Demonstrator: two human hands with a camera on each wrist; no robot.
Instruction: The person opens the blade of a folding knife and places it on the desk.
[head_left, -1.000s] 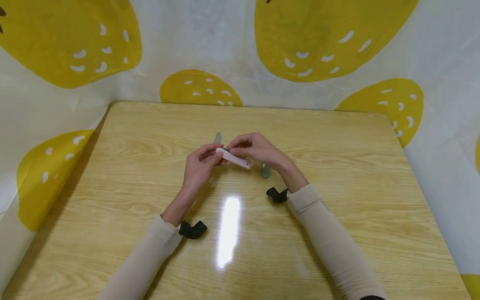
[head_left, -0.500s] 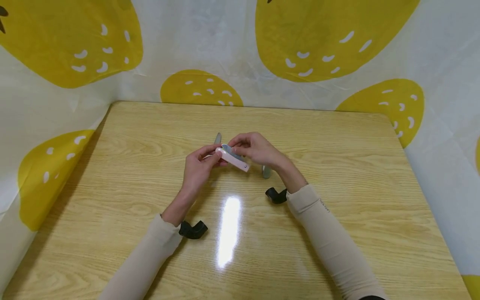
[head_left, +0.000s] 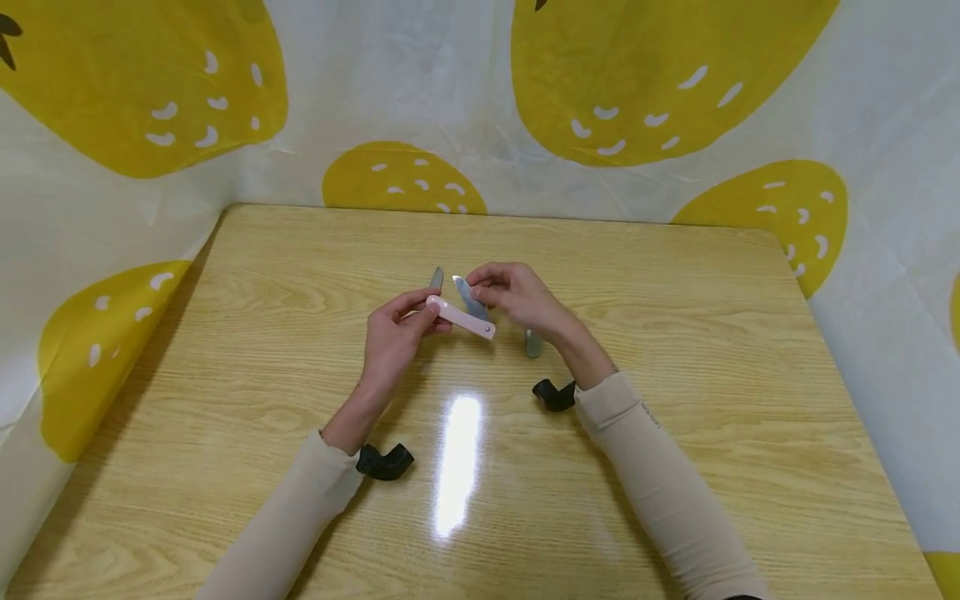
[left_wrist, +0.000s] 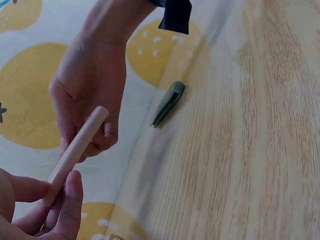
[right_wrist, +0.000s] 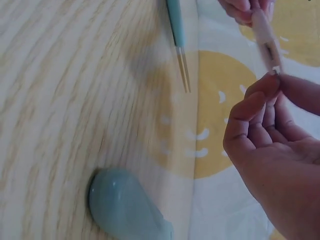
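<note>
A folding knife (head_left: 462,318) with a pale pink handle is held above the table between both hands. Its blade (head_left: 471,298) stands at an angle out of the handle. My left hand (head_left: 392,335) pinches the rear of the handle between thumb and fingers. With thumb and index finger, my right hand (head_left: 522,296) pinches the blade. In the left wrist view the handle (left_wrist: 80,145) hides the blade. From the right wrist, the slotted handle (right_wrist: 266,40) shows, while the right fingertips (right_wrist: 264,89) cover most of the blade.
A teal-handled two-pronged fork (right_wrist: 176,22) lies on the wooden table (head_left: 675,333) behind the hands. A rounded teal-green object (right_wrist: 127,205), its kind unclear, lies by the right wrist. Patterned cloth (head_left: 420,83) borders the table. Black mounts (head_left: 386,462) sit at the wrists.
The blade has swung out of the pink handle, drawn up and away by my right fingers. The left hand has shifted slightly left and still holds the handle.
</note>
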